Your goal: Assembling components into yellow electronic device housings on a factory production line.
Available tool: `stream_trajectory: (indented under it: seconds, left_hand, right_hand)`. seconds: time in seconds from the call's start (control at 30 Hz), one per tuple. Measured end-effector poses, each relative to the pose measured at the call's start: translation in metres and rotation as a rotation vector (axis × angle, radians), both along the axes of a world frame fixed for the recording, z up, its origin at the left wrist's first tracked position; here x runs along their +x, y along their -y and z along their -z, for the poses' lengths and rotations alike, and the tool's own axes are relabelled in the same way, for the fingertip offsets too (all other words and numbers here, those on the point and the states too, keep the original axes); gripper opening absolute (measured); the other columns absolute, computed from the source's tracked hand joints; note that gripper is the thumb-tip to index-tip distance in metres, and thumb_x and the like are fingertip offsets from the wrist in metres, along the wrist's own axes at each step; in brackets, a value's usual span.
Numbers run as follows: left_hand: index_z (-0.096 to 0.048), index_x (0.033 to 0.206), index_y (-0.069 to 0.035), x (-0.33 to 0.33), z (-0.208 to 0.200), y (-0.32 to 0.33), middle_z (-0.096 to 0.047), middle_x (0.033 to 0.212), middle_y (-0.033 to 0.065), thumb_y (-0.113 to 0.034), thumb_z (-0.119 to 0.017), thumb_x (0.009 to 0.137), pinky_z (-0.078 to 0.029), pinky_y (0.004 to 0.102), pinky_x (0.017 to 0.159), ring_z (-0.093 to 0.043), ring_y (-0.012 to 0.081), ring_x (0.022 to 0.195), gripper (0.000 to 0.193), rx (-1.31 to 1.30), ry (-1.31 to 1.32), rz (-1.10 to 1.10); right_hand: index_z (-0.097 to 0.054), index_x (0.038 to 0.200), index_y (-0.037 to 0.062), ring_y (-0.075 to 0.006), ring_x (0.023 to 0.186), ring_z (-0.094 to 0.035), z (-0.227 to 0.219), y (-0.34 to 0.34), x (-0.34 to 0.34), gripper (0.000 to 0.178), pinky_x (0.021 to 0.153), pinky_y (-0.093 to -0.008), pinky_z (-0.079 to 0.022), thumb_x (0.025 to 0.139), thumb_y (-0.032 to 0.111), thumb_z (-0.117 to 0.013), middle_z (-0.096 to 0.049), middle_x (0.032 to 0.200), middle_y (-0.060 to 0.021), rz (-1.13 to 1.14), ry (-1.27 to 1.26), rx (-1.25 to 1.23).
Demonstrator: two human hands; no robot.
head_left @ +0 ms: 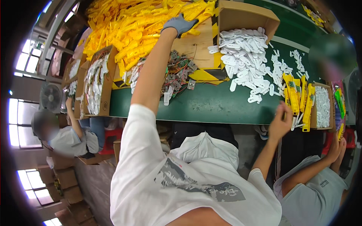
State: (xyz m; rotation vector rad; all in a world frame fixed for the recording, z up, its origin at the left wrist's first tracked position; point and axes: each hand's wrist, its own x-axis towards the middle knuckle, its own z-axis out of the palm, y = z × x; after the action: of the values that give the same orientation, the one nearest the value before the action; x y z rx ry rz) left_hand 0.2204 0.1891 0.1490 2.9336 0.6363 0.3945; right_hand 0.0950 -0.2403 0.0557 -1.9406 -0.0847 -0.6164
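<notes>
My left hand, in a grey glove, stretches over the far part of the bench, onto the edge of a large heap of yellow plastic strips. Its thumb and fingers are apart, and the fingertips touch the strips. Bare and curled closed, my right hand is at the front edge of the green bench. Whatever it may hold is hidden. Just beyond it lie several yellow strips, with thin white pieces under their near ends. White flat plastic parts spill from a tipped cardboard box toward me.
Small circuit boards with wires lie below my left forearm. Boxes of white parts stand at the left and another box at the right. A co-worker's hands hold a yellow strip at the right. Another person sits at the left.
</notes>
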Motion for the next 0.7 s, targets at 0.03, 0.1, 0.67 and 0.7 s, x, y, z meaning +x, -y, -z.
stream_trajectory:
  seconds: [0.03,0.1,0.67,0.7]
  left_hand:
    - [-0.051,0.120,-0.003,0.013,-0.005,0.006,-0.065,0.090,0.0158,-0.070,-0.048,0.071,-0.051,0.0368,0.063,-0.063,0.0262,0.057,0.082,-0.113,-0.406,-0.080]
    - [-0.049,0.120,-0.001,0.031,0.028,-0.028,-0.065,0.089,0.0155,-0.070,-0.051,0.068,-0.051,0.0331,0.061,-0.062,0.0209,0.054,0.087,-0.044,-0.580,0.022]
    - [-0.054,0.100,-0.001,-0.127,-0.004,-0.112,-0.056,0.100,0.0117,-0.016,-0.056,0.082,-0.052,0.0298,0.067,-0.061,0.0235,0.082,0.023,-0.550,0.463,0.322]
    - [-0.052,0.105,0.000,-0.126,-0.011,-0.083,-0.054,0.103,0.0137,-0.012,-0.054,0.082,-0.051,0.0307,0.073,-0.058,0.0253,0.089,0.026,-0.977,0.582,0.198]
  right_hand:
    - [-0.062,0.089,0.0003,-0.0194,0.084,-0.058,-0.001,-0.016,-0.011,0.009,0.078,-0.0290,-0.044,0.082,0.005,-0.060,-0.063,0.088,-0.0084,-0.070,-0.018,-0.008]
    - [-0.062,0.082,0.0020,-0.0199,0.079,-0.059,0.014,-0.045,-0.025,0.005,0.074,-0.0300,-0.046,0.078,0.002,-0.061,-0.063,0.083,-0.0087,-0.287,-0.017,0.064]
    - [-0.064,0.088,0.0023,-0.0209,0.066,-0.061,-0.007,-0.086,-0.022,0.012,0.058,-0.0283,-0.048,0.077,0.006,-0.064,-0.063,0.076,-0.0090,-0.666,-0.204,0.152]
    - [-0.064,0.090,0.0028,-0.0222,0.068,-0.061,-0.019,-0.092,-0.015,0.015,0.060,-0.0295,-0.048,0.076,0.009,-0.064,-0.062,0.079,-0.0084,-0.706,-0.200,0.002]
